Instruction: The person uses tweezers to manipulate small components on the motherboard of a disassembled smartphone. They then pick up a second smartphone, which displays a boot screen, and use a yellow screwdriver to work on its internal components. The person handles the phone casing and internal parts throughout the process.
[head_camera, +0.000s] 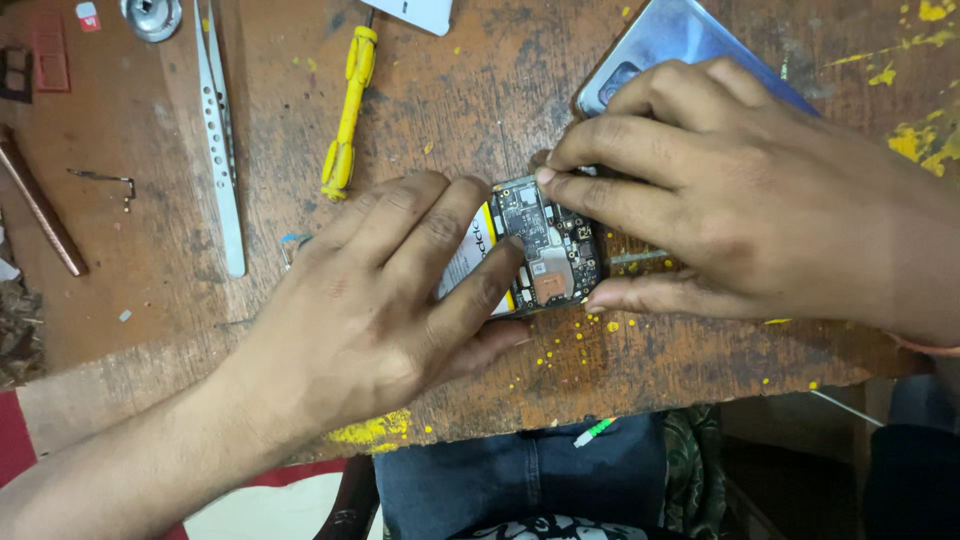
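Opened smartphone with exposed black circuit board and white-and-yellow battery, lying flat near the front edge of the worn brown wooden table, between both hands. Left hand spread over the battery end, fingers pressing down on it, not curled around anything. Right hand bent over the board end, fingertips pinched together at the board's upper edge; whether a small part sits between them cannot be told.

Step in hand, by the look of it: working at something on the board's top edge while the body is pinned down. Next move probably calling for a steady hold from the left and a small, careful lift or press from the right, without sliding across the bare components.

Just behind the right hand, partly under it: glossy blue phone back cover. Further left: yellow plastic-handled screwdriver, long perforated steel tweezers, round metal dish, copper-coloured rod. Yellow paint flecks scattered over the wood. Fingers of both hands hiding most of the phone's edges.
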